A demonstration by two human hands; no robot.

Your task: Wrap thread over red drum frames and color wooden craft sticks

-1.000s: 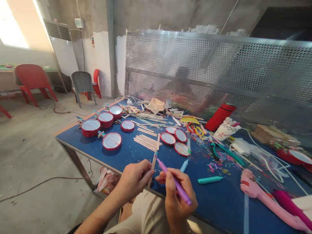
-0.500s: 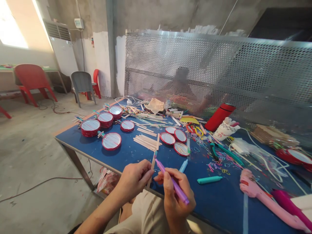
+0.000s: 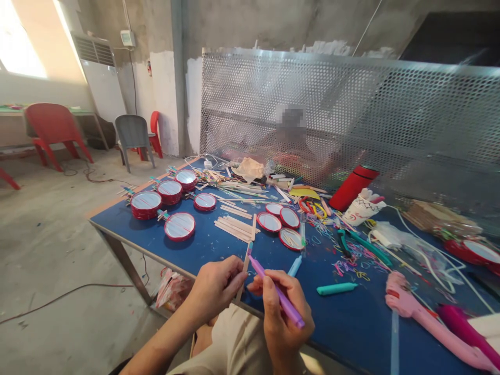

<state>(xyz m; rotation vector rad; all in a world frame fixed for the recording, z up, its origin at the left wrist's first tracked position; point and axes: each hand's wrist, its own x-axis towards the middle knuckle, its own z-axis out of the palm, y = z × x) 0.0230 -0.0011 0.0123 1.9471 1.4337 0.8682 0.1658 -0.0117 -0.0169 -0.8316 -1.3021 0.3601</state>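
Note:
My left hand [image 3: 216,286] is closed on a thin wooden stick [image 3: 246,259] with a coloured tip, held upright over the near edge of the blue table [image 3: 351,323]. My right hand [image 3: 283,315] grips a purple marker [image 3: 278,292] like a pen, its tip touching the stick. A pale blue marker [image 3: 294,265] and a teal marker [image 3: 336,288] lie on the table just beyond my hands.
Several red-rimmed round drums [image 3: 178,225] and loose wooden sticks [image 3: 234,226] lie on the table's far left. Rubber bands, green pliers [image 3: 365,245], a red bottle [image 3: 353,187] and pink tools [image 3: 425,317] sit right. A person sits behind a perforated metal screen [image 3: 351,114]. Chairs [image 3: 133,135] stand left.
My right hand and the purple marker shifted slightly left and down against the stick. My left hand stayed nearly still.

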